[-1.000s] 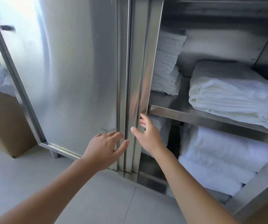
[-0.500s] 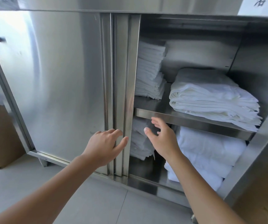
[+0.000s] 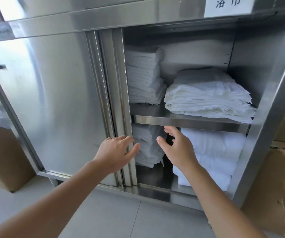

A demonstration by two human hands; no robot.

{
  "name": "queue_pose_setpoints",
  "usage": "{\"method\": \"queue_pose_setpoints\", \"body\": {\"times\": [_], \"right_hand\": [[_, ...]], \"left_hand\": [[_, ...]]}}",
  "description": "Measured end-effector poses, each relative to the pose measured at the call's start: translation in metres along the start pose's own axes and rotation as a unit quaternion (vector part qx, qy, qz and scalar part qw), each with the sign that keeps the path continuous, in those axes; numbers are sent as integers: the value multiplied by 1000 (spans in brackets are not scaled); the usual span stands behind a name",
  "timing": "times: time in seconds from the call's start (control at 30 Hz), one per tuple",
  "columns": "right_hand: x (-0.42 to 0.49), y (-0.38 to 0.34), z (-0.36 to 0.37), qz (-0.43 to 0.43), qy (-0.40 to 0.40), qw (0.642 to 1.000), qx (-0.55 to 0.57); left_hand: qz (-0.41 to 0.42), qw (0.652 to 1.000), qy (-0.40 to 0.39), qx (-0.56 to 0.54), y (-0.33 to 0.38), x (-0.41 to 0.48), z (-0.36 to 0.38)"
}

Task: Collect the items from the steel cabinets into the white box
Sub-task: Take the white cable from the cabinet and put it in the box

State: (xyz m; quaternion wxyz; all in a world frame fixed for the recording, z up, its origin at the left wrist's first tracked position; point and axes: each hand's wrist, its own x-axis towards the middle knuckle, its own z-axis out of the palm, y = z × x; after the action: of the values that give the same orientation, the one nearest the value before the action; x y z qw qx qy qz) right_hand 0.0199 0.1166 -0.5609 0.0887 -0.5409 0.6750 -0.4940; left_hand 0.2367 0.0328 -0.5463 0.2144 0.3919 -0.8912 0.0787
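Where steel cabinet (image 3: 61,100) gleams, folded towels (image 3: 207,97) (white, plush).

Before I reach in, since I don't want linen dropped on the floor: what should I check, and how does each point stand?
1. Opening clear: ok, the sliding door stands to the left.
2. Hands free: ok, the left hand and right hand are open and hold nothing.
3. Target in reach: ok, the right hand is in front of the folded stack on the lower level.
4. Clearance under the shelf edge: cannot tell, the right fingertips sit just below it.
5. Left hand off the door: not ok, it lies at the door's edge.
6. Is the white box ready: cannot tell, none is in view.
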Motion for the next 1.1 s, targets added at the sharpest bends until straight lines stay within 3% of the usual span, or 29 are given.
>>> {"method": "queue_pose_setpoints", "body": {"times": [0.57,1.1], "right_hand": [[-5,-4,4,-7,-21,1000,1],[54,-38,123,0,-145,984,100]], "left_hand": [[-8,1000,22,-7,0,-6,3],[-61,997,32,-33,-100,-5,22]]}}
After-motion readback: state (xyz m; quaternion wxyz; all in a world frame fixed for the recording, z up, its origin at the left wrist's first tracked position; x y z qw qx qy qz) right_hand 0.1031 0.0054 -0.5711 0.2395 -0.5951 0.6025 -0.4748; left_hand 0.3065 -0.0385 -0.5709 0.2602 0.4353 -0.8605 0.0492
